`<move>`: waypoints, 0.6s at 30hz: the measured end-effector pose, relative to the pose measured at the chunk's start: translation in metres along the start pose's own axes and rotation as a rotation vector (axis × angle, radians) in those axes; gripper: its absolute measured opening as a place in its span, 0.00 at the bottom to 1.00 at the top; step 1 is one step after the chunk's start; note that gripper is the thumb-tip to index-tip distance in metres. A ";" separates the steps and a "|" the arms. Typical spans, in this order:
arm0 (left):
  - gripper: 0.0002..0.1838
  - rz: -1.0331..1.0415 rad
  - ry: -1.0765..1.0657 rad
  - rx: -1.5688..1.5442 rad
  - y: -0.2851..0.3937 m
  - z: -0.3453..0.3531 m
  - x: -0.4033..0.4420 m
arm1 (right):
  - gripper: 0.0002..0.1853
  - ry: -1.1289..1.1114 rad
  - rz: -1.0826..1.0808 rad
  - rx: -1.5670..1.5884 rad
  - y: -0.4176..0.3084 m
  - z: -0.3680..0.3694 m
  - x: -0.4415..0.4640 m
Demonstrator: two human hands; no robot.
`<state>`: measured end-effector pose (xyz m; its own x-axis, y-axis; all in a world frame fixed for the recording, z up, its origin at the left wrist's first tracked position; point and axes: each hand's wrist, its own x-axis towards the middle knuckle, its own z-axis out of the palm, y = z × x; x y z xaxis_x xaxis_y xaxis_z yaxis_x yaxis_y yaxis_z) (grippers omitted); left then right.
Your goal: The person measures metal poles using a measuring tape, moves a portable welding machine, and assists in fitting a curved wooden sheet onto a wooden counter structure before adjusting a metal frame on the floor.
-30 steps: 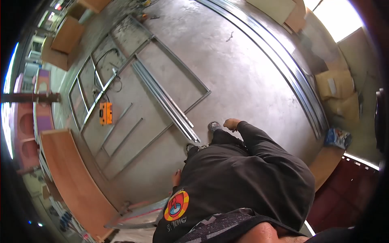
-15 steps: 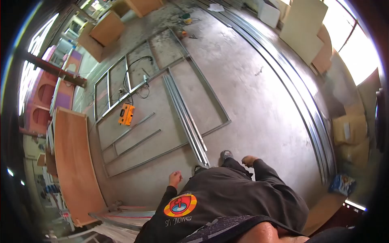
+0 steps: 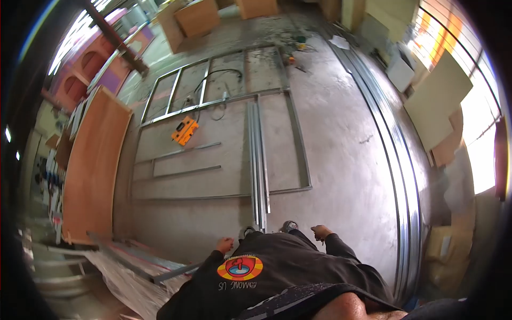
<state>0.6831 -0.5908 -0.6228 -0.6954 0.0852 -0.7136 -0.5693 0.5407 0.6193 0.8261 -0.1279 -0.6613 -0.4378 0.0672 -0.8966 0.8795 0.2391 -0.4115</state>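
Note:
My left hand (image 3: 224, 245) hangs at my left side, its fingers loosely curled, with nothing visible in it. On the other side my right hand (image 3: 321, 232) is low beside my body, fingers curled together and no object showing. Between the hands, near my feet, ends a bundle of long metal studs (image 3: 257, 160) lying on the floor. It crosses a large rectangular metal frame (image 3: 306, 154). Inside the frame lie an orange case (image 3: 185, 131) and two shorter metal pieces (image 3: 186, 171). Neither hand touches any of these.
Long metal profiles (image 3: 397, 176) run along the right. A wooden panel (image 3: 96, 170) stands at the left, with plastic-wrapped material (image 3: 128, 277) below it. Cables (image 3: 218, 72) lie across the frame. Boards (image 3: 440, 101) lean near the window, and cardboard (image 3: 450, 245) is at the lower right.
The view has turned to the right, so the frame and studs now appear straighter ahead. My left hand, at first mostly hidden beside my body, has come forward into view.

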 end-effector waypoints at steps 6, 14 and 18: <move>0.19 -0.059 0.071 0.066 -0.016 0.014 -0.003 | 0.16 -0.024 -0.248 -0.149 0.017 0.000 0.024; 0.20 0.068 0.125 0.098 -0.005 0.030 -0.007 | 0.14 -0.136 -0.452 -0.118 0.012 -0.007 0.006; 0.20 0.057 0.189 0.013 -0.028 0.036 0.000 | 0.14 -0.212 -0.319 -0.330 0.016 -0.010 0.031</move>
<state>0.7148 -0.5762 -0.6515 -0.7968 -0.0421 -0.6027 -0.5218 0.5508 0.6514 0.8250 -0.1127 -0.6938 -0.5975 -0.2495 -0.7621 0.5868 0.5116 -0.6276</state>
